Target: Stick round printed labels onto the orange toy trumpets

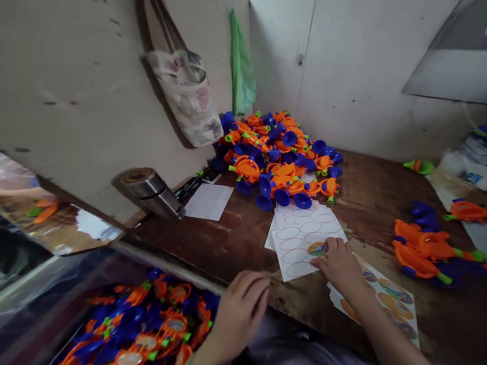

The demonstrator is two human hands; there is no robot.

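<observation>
My right hand (340, 262) rests on a white sticker sheet (295, 247) with empty round outlines, its fingertips pinched at a round coloured sticker (317, 248) on that sheet. My left hand (240, 310) lies at the wooden table's near edge with its fingers curled together; nothing shows in it. A second sheet with printed round stickers (389, 301) lies under my right forearm.
A heap of orange and blue plastic toys (276, 157) is piled at the back against the wall. More of them lie at the right (426, 248) and in a clear bag below the table (141, 331). A metal cylinder (153, 192), a cloth bag (187, 95) and a loose white paper (209, 201) sit at the left.
</observation>
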